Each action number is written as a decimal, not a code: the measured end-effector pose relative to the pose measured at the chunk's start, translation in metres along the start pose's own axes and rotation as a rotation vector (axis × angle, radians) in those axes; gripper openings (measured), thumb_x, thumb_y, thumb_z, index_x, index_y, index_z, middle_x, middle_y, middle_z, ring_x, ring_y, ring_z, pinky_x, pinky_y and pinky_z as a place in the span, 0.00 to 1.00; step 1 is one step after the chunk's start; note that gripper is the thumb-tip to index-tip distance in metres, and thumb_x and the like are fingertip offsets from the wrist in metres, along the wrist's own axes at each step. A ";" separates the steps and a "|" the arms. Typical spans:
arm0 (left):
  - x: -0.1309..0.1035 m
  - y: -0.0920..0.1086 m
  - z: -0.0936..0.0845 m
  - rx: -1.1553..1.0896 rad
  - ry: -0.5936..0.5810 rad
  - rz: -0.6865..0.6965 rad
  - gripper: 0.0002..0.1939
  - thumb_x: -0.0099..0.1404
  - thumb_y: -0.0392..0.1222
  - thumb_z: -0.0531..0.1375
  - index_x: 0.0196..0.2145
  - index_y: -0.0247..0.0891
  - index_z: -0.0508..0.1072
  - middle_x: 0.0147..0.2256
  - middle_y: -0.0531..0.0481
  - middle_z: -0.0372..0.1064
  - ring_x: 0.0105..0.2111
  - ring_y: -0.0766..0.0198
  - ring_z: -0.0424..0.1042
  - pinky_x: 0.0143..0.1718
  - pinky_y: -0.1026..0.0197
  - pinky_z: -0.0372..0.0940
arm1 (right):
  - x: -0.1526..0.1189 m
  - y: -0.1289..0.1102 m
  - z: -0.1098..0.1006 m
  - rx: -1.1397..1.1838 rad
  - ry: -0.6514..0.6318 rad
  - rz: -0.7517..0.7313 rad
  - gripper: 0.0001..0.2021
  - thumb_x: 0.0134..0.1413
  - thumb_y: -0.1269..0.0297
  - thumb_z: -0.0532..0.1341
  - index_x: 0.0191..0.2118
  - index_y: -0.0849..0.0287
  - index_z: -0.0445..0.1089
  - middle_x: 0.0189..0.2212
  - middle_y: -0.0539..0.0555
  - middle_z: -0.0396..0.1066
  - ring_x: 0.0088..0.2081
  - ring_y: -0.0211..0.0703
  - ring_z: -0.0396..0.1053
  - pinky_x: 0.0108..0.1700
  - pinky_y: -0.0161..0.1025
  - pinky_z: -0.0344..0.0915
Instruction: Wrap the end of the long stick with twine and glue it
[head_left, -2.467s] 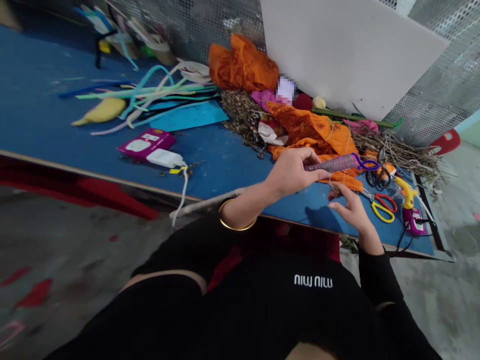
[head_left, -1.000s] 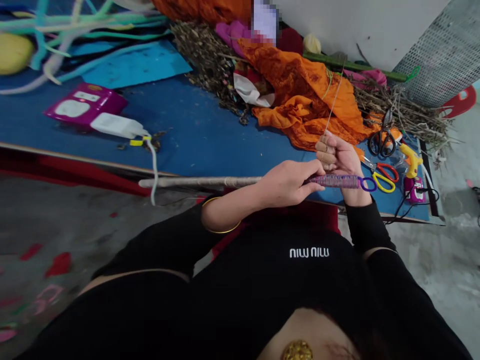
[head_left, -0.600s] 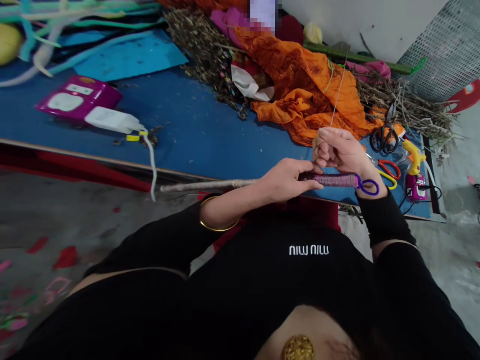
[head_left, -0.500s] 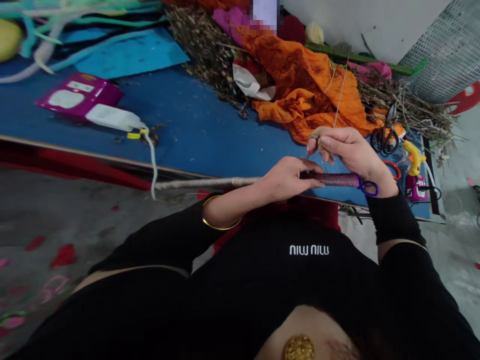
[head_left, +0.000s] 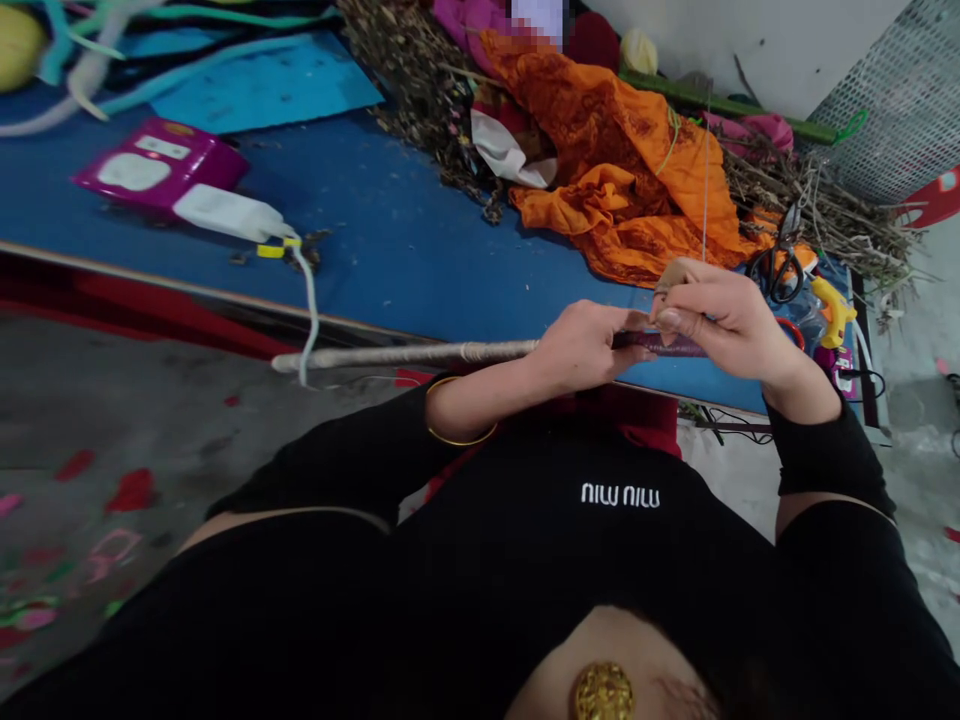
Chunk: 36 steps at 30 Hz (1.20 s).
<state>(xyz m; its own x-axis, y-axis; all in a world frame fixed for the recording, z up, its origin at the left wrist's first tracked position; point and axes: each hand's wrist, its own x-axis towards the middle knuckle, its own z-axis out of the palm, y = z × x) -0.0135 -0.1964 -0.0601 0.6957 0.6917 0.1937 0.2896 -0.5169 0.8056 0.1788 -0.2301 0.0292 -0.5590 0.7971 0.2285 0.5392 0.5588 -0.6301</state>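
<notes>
A long thin stick (head_left: 390, 356) lies level along the table's front edge, wrapped in grey. Near its right end is a wound purple section (head_left: 679, 346), partly covered by fingers. My left hand (head_left: 577, 345) is closed around the stick just left of the purple winding. Over that winding my right hand (head_left: 720, 315) is closed in a pinch, its fingertips meeting those of the left. A thin pale thread (head_left: 705, 185) runs from above down to the right hand. The stick's far right tip is hidden behind the right hand.
On the blue table (head_left: 360, 230) are a purple box (head_left: 161, 165) with a white cord, a crumpled orange cloth (head_left: 637, 160) and dried twigs (head_left: 427, 100). Scissors (head_left: 780, 265) and a yellow glue gun (head_left: 831, 310) lie at the right. Red scraps (head_left: 131, 490) litter the floor.
My right hand has moved down and slightly right, from above the stick onto its purple winding. The stick has shifted a little left, and my left hand still grips it.
</notes>
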 end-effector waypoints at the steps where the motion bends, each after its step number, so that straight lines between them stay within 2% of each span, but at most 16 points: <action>1: 0.000 0.001 0.000 0.002 -0.007 -0.008 0.09 0.64 0.43 0.65 0.41 0.39 0.83 0.33 0.50 0.81 0.34 0.59 0.78 0.36 0.63 0.64 | -0.003 -0.001 0.001 -0.022 0.005 -0.004 0.24 0.72 0.49 0.51 0.27 0.56 0.69 0.30 0.51 0.65 0.36 0.39 0.65 0.39 0.39 0.63; 4: 0.001 0.005 0.000 0.014 0.011 -0.011 0.08 0.65 0.44 0.64 0.34 0.39 0.82 0.29 0.52 0.79 0.31 0.62 0.75 0.32 0.63 0.60 | -0.011 -0.005 0.004 -0.106 0.029 -0.006 0.22 0.73 0.52 0.52 0.29 0.56 0.70 0.33 0.52 0.64 0.36 0.40 0.66 0.38 0.39 0.63; 6: 0.002 0.006 0.000 0.026 0.039 0.007 0.08 0.66 0.43 0.63 0.33 0.40 0.82 0.30 0.52 0.79 0.31 0.62 0.74 0.33 0.63 0.60 | -0.019 -0.012 0.007 -0.204 0.054 0.003 0.20 0.72 0.54 0.52 0.30 0.56 0.71 0.35 0.53 0.66 0.38 0.40 0.67 0.38 0.38 0.63; 8: 0.004 0.006 0.000 0.047 0.083 0.031 0.09 0.66 0.41 0.63 0.38 0.41 0.84 0.35 0.52 0.81 0.35 0.62 0.76 0.36 0.63 0.62 | -0.030 -0.022 0.010 -0.357 0.083 0.023 0.18 0.72 0.56 0.54 0.31 0.56 0.71 0.39 0.54 0.68 0.39 0.40 0.69 0.37 0.37 0.62; 12: 0.009 0.000 0.003 0.144 0.204 0.069 0.17 0.68 0.41 0.61 0.52 0.42 0.82 0.44 0.48 0.82 0.44 0.58 0.79 0.46 0.61 0.67 | -0.056 -0.039 0.015 -0.704 0.154 0.034 0.14 0.70 0.61 0.57 0.32 0.56 0.72 0.42 0.55 0.72 0.37 0.39 0.69 0.34 0.37 0.61; 15: 0.015 -0.007 0.006 0.225 0.308 0.098 0.17 0.69 0.43 0.61 0.53 0.42 0.82 0.45 0.47 0.82 0.45 0.57 0.79 0.47 0.60 0.69 | -0.071 -0.040 0.020 -0.835 0.223 0.038 0.10 0.68 0.64 0.59 0.34 0.57 0.72 0.41 0.56 0.73 0.36 0.40 0.69 0.34 0.37 0.64; 18: 0.020 -0.010 0.009 0.255 0.372 0.141 0.17 0.70 0.44 0.62 0.54 0.41 0.81 0.44 0.46 0.82 0.43 0.58 0.80 0.45 0.60 0.70 | -0.074 -0.029 0.028 -0.690 0.310 -0.012 0.07 0.67 0.68 0.59 0.35 0.58 0.72 0.42 0.58 0.73 0.42 0.44 0.73 0.38 0.38 0.70; 21: 0.023 -0.011 0.012 0.266 0.375 0.166 0.17 0.70 0.42 0.61 0.53 0.41 0.81 0.44 0.47 0.82 0.43 0.58 0.80 0.44 0.61 0.71 | -0.068 -0.011 0.039 -0.323 0.382 -0.115 0.08 0.67 0.69 0.58 0.37 0.57 0.73 0.49 0.61 0.73 0.54 0.51 0.74 0.44 0.44 0.75; 23: 0.023 -0.011 0.014 0.268 0.364 0.168 0.17 0.70 0.42 0.60 0.53 0.41 0.81 0.45 0.46 0.82 0.43 0.58 0.80 0.44 0.61 0.71 | -0.062 0.000 0.048 -0.059 0.397 -0.159 0.09 0.69 0.67 0.56 0.37 0.56 0.73 0.48 0.60 0.75 0.56 0.53 0.74 0.50 0.49 0.76; 26: 0.023 -0.011 0.014 0.254 0.350 0.160 0.17 0.70 0.43 0.61 0.54 0.41 0.81 0.46 0.46 0.82 0.44 0.58 0.81 0.44 0.61 0.71 | -0.054 0.010 0.066 0.246 0.434 -0.191 0.12 0.71 0.62 0.54 0.36 0.56 0.72 0.38 0.56 0.76 0.49 0.50 0.76 0.53 0.53 0.74; 29: 0.022 -0.010 0.014 0.227 0.348 0.149 0.17 0.69 0.44 0.63 0.53 0.40 0.82 0.46 0.46 0.82 0.45 0.57 0.81 0.45 0.61 0.71 | -0.049 0.014 0.082 0.409 0.506 -0.210 0.14 0.72 0.60 0.54 0.33 0.56 0.70 0.31 0.54 0.72 0.41 0.46 0.74 0.45 0.48 0.73; 32: 0.021 -0.009 0.013 0.199 0.338 0.141 0.17 0.69 0.44 0.63 0.53 0.40 0.81 0.46 0.46 0.82 0.45 0.57 0.81 0.46 0.61 0.71 | -0.049 0.014 0.091 0.475 0.579 -0.207 0.16 0.72 0.59 0.55 0.30 0.56 0.67 0.27 0.52 0.68 0.35 0.44 0.70 0.38 0.45 0.70; 36: 0.020 -0.006 0.011 0.172 0.325 0.102 0.17 0.68 0.45 0.64 0.51 0.38 0.82 0.45 0.45 0.83 0.45 0.57 0.80 0.46 0.60 0.70 | -0.051 0.014 0.094 0.426 0.652 -0.120 0.20 0.72 0.55 0.54 0.27 0.55 0.65 0.23 0.51 0.62 0.30 0.44 0.66 0.33 0.45 0.66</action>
<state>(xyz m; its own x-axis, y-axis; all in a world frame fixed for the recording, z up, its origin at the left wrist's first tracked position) 0.0058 -0.1852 -0.0669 0.4899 0.7417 0.4582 0.3547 -0.6497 0.6724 0.1555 -0.2847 -0.0610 -0.0450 0.7841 0.6190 0.1369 0.6186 -0.7737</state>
